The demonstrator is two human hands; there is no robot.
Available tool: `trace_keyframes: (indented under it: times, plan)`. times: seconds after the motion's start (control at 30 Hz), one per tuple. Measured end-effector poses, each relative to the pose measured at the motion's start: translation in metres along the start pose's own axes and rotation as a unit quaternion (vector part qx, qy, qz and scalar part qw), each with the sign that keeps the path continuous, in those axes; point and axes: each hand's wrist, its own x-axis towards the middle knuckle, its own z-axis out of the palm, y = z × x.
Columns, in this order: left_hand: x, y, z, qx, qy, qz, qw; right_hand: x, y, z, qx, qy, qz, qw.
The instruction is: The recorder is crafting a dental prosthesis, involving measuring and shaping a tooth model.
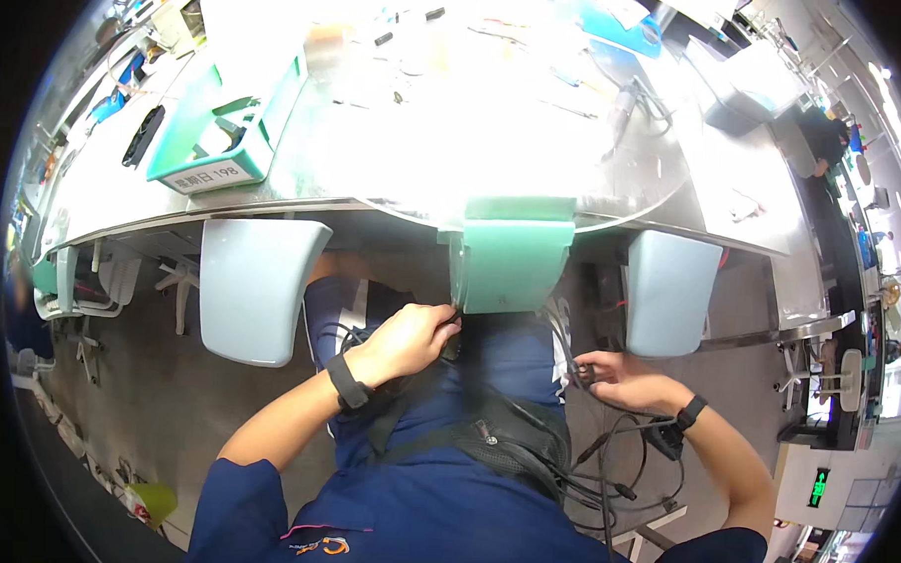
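Observation:
My left hand (412, 342) is over my lap, its fingers curled in a pinch just under the lower left corner of a green panel (516, 269). A small dark thing shows at its fingertips, but its kind is hidden. Off to the right of my thigh, my right hand (631, 380) grips a black cable (584, 374) between thumb and fingers. More black cables (602, 490) hang in loops below that wrist. A black mesh waist bag (514, 438) lies across my waist, and dark cords run beside my left wrist.
A pale grey pad (257, 295) flanks my lap on the left, another grey pad (673, 294) on the right. Ahead, the bright table (455, 153) carries small parts and tools. A green bin (267, 126) with dark parts stands at its left, a blue tray (608, 24) at the back.

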Motion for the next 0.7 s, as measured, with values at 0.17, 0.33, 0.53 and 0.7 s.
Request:
trace_keyframes:
  times: [0.17,0.33,0.53,0.7]
  plan:
    - [0.009,0.007,0.008,-0.02,0.019,-0.002,1.0,0.042,-0.029,0.028,0.137,-0.017,-0.144,0.98]
    - [0.012,0.031,0.023,0.031,-0.039,0.008,0.999,0.061,-0.036,0.035,0.052,0.058,-0.135,0.988]
    - [0.004,0.038,0.016,-0.004,-0.053,-0.034,0.998,0.06,0.01,0.02,0.053,0.248,-0.159,0.954]
    - [-0.018,0.001,-0.015,0.0,0.029,-0.112,0.993,0.03,0.025,0.015,0.163,0.323,-0.141,0.921]
